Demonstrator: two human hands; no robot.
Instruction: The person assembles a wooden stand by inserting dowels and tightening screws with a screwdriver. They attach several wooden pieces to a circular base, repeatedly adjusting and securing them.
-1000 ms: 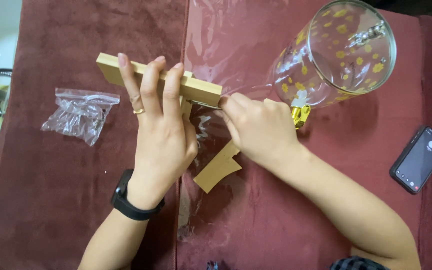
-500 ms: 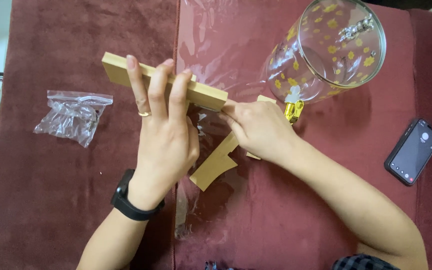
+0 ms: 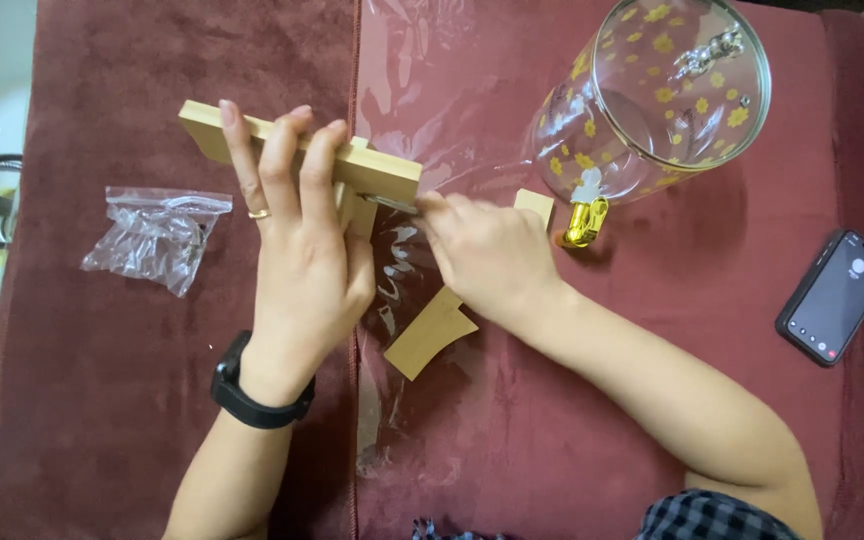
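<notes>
The pale wooden stand (image 3: 302, 150), a set of flat light-wood pieces joined at right angles, lies on the dark red cushioned surface (image 3: 132, 400), near its far left part. Nearest the camera a checked sleeve edge (image 3: 712, 520) shows at the bottom. A loose wooden panel with a curved edge (image 3: 430, 332) rests on a crumpled sheet of clear plastic film (image 3: 392, 270), apart from the assembly, so to judge by that at least one piece is not yet fitted. The left hand (image 3: 302, 250), with a black wrist band (image 3: 252, 395) and a ring, is pressed flat over the long wooden bar, fingers wrapped over its far edge. The right hand (image 3: 487, 255) is closed round a thin metal tool (image 3: 387, 203) whose tip meets the bar's right end; a fastener seems to be going in, though the joint itself is hidden under the fingers, and whether the tool is a key or a driver is hard to make out. How many joints are already tight cannot be told.

To the left lies an opened small clear plastic bag (image 3: 157, 240); whether any contents remain is unclear. Further off to the right, a black phone (image 3: 837, 298) lies screen up. Farthest, a clear glass jar with yellow flowers and a gold tap (image 3: 652, 100) lies on its side, not mounted on anything.
</notes>
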